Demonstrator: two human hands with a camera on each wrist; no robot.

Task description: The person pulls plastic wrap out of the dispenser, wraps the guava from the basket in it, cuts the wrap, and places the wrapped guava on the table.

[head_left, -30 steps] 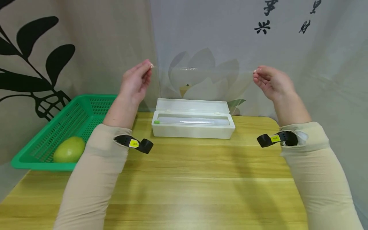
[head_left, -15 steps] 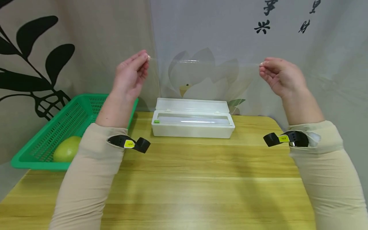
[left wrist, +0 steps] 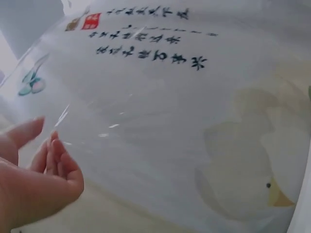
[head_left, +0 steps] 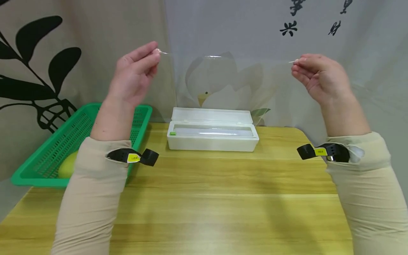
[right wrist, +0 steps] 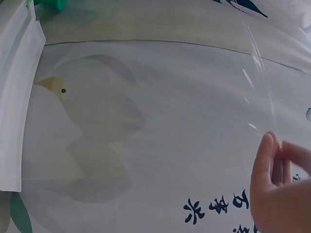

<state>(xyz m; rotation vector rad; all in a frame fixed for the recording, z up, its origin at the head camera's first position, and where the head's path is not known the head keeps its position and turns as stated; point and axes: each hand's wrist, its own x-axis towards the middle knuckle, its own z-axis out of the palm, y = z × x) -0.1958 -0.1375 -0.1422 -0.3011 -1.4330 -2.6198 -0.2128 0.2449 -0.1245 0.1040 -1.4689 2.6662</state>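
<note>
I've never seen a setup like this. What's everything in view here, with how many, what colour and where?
Film: one, clear, stretched between the hands
Box: one, white, lid open, at the table's back
Clip: one, green, on the box's left end
Basket: one, green, on the table's left
Fruit: one, yellow-green, in the basket, partly hidden
Table: one, yellowish wood, below everything
Cloth: count unclear, pale, printed, behind the table
Straps: two, black with yellow labels, at the wrists
Sleeves: two, beige, on the arms
Left hand: one, bare, pinching the film
Right hand: one, bare, pinching the film
</note>
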